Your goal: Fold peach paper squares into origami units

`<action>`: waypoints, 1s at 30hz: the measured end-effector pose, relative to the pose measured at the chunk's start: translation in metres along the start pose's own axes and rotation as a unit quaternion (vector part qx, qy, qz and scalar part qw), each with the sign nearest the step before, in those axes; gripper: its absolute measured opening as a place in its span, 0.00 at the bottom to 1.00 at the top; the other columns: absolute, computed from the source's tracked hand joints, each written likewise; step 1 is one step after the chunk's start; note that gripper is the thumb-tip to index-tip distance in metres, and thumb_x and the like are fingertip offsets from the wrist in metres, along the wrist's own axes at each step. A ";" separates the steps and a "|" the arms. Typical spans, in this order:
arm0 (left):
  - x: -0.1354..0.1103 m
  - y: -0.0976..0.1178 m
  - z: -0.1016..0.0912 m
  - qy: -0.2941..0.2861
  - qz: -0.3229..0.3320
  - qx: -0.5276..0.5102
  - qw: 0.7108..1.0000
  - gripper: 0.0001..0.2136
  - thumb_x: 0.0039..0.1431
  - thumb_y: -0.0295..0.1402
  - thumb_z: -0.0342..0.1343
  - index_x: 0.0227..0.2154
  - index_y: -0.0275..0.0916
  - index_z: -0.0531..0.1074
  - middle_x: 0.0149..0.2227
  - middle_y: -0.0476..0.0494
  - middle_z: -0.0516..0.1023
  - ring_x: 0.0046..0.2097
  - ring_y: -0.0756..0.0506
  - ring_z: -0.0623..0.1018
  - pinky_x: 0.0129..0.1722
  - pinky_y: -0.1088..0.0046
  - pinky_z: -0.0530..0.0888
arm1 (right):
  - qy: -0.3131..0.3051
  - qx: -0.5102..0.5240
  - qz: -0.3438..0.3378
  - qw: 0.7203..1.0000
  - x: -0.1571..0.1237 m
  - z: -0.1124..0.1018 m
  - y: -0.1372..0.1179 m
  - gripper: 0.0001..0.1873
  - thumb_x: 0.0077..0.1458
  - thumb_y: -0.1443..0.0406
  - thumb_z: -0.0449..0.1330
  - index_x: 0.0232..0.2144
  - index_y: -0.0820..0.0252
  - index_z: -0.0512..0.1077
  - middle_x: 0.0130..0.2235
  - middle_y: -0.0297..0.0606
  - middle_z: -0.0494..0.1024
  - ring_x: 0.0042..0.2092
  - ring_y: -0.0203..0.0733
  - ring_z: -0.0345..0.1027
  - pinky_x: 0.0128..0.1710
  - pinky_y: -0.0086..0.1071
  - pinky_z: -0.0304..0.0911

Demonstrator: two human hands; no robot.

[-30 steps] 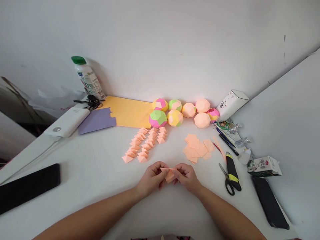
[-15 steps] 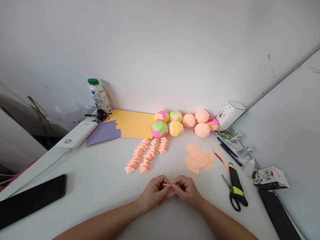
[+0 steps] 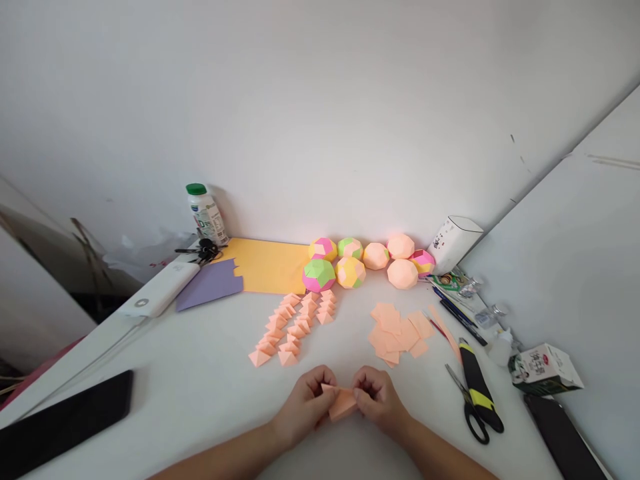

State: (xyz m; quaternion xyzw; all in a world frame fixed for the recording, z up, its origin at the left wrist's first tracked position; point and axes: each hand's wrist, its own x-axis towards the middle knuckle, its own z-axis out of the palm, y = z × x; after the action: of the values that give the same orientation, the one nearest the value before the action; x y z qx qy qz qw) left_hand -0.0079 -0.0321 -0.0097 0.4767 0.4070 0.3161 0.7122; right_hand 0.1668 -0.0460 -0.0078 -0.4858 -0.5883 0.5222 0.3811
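Observation:
My left hand (image 3: 305, 405) and my right hand (image 3: 379, 399) meet low in the middle of the white table (image 3: 200, 373). Both pinch one small peach paper piece (image 3: 342, 403) between fingers and thumbs. Just beyond them lie rows of several folded peach paper units (image 3: 295, 320). A loose pile of flat peach paper squares (image 3: 397, 327) is to the right of those. Several paper balls (image 3: 350, 263), some pink, green and yellow, some plain peach, line the wall behind.
Scissors (image 3: 467, 410) and a black-yellow cutter (image 3: 477, 387) lie right of my hands, with pens, a milk carton (image 3: 545, 370) and a dark phone (image 3: 567, 437). Yellow (image 3: 267, 265) and purple (image 3: 210, 285) sheets, a power bank (image 3: 160, 298), keys, a bottle (image 3: 206, 215) and a black phone (image 3: 65, 423) sit left.
The view has tilted up, so everything sits lower in frame. My hands keep working the peach piece, fingers drawn closer over it.

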 end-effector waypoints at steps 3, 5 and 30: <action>0.002 -0.001 -0.001 0.024 -0.008 -0.017 1.000 0.10 0.49 0.38 0.54 0.22 0.40 0.59 0.13 0.60 0.59 0.13 0.56 0.58 0.14 0.81 0.52 | -0.003 0.051 0.005 0.999 0.000 -0.002 -0.001 0.04 0.45 0.69 0.53 0.21 0.59 0.61 0.17 0.27 0.61 0.18 0.30 0.52 0.19 0.26 0.48; 0.003 -0.001 -0.002 0.037 -0.010 -0.029 0.999 0.10 0.49 0.38 0.54 0.22 0.40 0.59 0.13 0.60 0.58 0.13 0.56 0.58 0.14 0.81 0.51 | 0.001 0.100 0.001 0.995 0.000 -0.004 -0.002 0.05 0.48 0.68 0.53 0.22 0.59 0.60 0.19 0.29 0.64 0.20 0.31 0.55 0.21 0.27 0.51; -0.004 0.002 -0.005 -0.027 -0.010 -0.050 0.998 0.16 0.42 0.40 0.61 0.18 0.39 0.58 0.13 0.61 0.54 0.17 0.57 0.50 0.17 0.80 0.46 | 0.058 0.368 0.093 0.923 0.000 0.000 0.008 0.26 0.32 0.75 0.60 0.13 0.57 0.41 0.10 0.19 0.47 0.12 0.23 0.37 0.13 0.23 0.32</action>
State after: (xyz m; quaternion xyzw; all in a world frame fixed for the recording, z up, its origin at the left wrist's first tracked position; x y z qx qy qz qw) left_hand -0.0138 -0.0327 -0.0079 0.4452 0.3761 0.3160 0.7487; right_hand 0.1685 -0.0461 -0.0155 -0.3933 -0.2840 0.7059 0.5161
